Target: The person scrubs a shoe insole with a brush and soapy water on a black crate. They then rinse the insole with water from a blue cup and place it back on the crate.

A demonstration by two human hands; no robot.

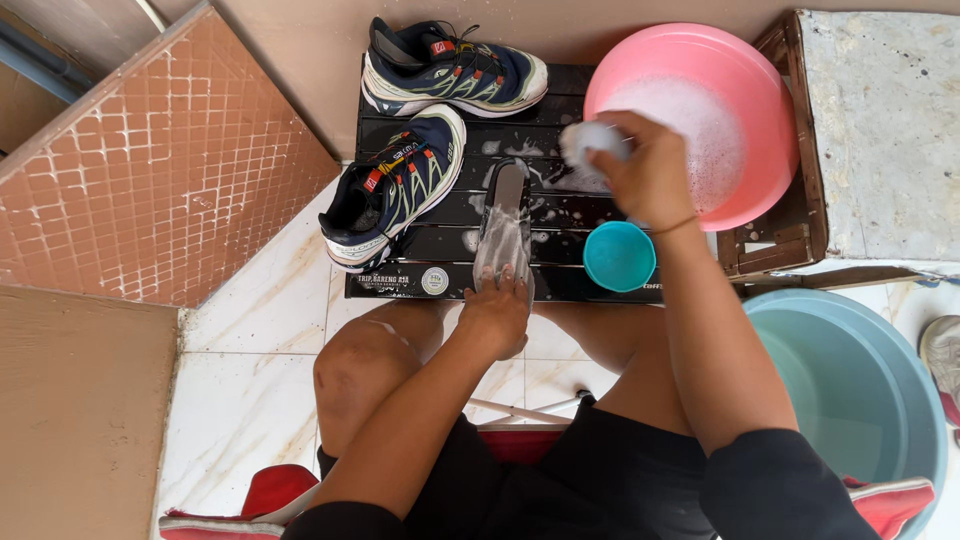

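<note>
My left hand (497, 310) presses the near end of a grey shoe insole (503, 225) flat on a low black slatted table (560, 100); the insole is wet with suds. My right hand (645, 170) is closed around a soapy white cloth or sponge (590, 138), held above the table beside the rim of a pink basin (740, 70) full of foamy water. Two navy running shoes stand on the table: one (395, 185) left of the insole, another (455, 68) at the far edge.
A small teal cup (618, 256) sits on the table under my right forearm. A large pale-blue bucket (850, 390) stands at the right on the floor. The basin rests in a wooden crate (785, 235). A tiled brown panel (150, 170) leans at the left.
</note>
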